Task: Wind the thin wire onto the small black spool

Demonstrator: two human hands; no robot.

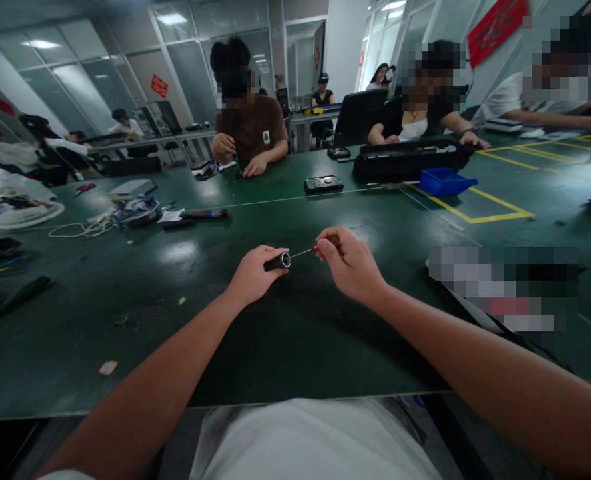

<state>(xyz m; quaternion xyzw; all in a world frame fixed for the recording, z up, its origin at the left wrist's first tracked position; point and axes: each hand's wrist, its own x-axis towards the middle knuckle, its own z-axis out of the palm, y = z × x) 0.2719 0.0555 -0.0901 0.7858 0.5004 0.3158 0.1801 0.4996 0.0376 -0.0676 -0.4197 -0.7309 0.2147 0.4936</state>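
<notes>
My left hand (255,272) is closed around a short black cylinder (277,261) with a pale ring at its end, which faces right. My right hand (348,263) grips the red handle of a thin screwdriver (315,249). The screwdriver's metal shaft points left, and its tip is at or just by the cylinder's ringed end; whether it touches inside is too small to tell. Both hands are above the green table (315,347), near its middle. What the cylinder belongs to cannot be made out.
Across the table a person in a brown shirt (255,127) handles something small. A black device (323,183), a long black housing (410,160) and a blue bin (445,181) stand at the back. Cables (135,210) and a pen-like tool (205,214) lie left; a blurred-out sheet (505,287) lies right.
</notes>
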